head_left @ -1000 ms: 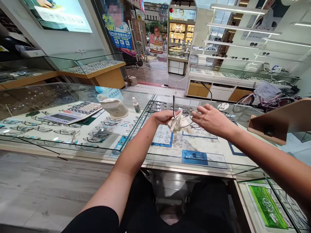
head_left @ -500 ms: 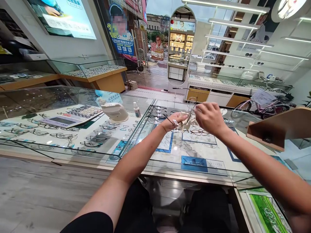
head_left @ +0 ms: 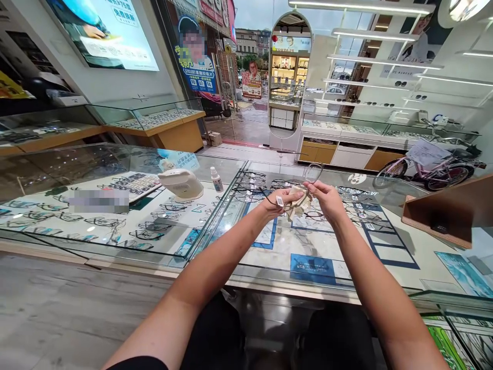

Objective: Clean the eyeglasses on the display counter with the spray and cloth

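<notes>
Above the glass counter, my left hand (head_left: 283, 199) is closed on a pair of glasses (head_left: 314, 172) and a pale cloth (head_left: 299, 204). A small white tag (head_left: 279, 201) hangs by that hand, and a dark temple arm sticks out to its left. My right hand (head_left: 322, 197) meets it from the right, its fingers pinched at the frame beside the cloth. The lens rim shows above the fingertips. Fingers hide most of the frame, and whether the right fingers also grip cloth cannot be made out.
Rows of glasses lie inside the glass display counter (head_left: 246, 277). On its left part stand a calculator (head_left: 140, 184), a white device (head_left: 180, 185) and a spray bottle (head_left: 216, 180). A wooden stand (head_left: 442, 210) is at right. Farther back are an oval mirror (head_left: 289, 77) and a bicycle (head_left: 431, 164).
My right hand has come down and turned, its fingers now pinched at the frame. The cloth hangs lower and shows more. The view has shifted slightly.
</notes>
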`<state>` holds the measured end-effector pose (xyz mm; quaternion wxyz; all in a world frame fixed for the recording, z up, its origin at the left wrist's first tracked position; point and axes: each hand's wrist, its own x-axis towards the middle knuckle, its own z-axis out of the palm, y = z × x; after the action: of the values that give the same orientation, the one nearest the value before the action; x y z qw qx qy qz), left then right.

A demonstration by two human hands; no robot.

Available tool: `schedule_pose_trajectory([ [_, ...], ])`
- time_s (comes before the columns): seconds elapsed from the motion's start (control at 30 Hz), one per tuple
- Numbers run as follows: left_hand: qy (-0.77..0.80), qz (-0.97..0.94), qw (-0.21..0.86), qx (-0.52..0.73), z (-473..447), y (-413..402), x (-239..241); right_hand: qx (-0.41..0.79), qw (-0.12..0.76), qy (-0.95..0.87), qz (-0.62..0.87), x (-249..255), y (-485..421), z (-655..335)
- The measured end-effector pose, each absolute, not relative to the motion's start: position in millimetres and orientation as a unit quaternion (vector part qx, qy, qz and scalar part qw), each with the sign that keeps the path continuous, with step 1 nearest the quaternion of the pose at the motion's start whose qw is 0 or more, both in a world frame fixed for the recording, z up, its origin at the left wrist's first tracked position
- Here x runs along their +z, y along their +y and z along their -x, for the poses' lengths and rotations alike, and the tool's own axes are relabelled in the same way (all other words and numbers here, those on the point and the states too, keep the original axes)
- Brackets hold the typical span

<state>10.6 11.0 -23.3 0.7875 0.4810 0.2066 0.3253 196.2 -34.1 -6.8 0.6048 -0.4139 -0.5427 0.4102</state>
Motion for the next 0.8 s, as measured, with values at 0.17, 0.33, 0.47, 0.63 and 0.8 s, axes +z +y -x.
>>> schedule_pose_trajectory([
  [0.17,0.193,-0.474,0.803,0.306,-10,10,-25,0.439,0.591,-0.528,0.424,-19,-31,-197],
  [0.33,0.200,-0.509,0.766,0.337,-11,6,-23,0.489,0.609,-0.472,0.409,-22,-35,-185],
  [0.47,0.229,-0.558,0.705,0.373,-17,4,-24,0.490,0.617,-0.461,0.408,-19,-37,-184],
  [0.63,0.246,-0.578,0.675,0.388,-20,7,-25,0.465,0.616,-0.479,0.418,-19,-36,-188],
  [0.8,0.208,-0.560,0.710,0.372,-14,10,-26,0.494,0.608,-0.463,0.414,-20,-35,-185],
])
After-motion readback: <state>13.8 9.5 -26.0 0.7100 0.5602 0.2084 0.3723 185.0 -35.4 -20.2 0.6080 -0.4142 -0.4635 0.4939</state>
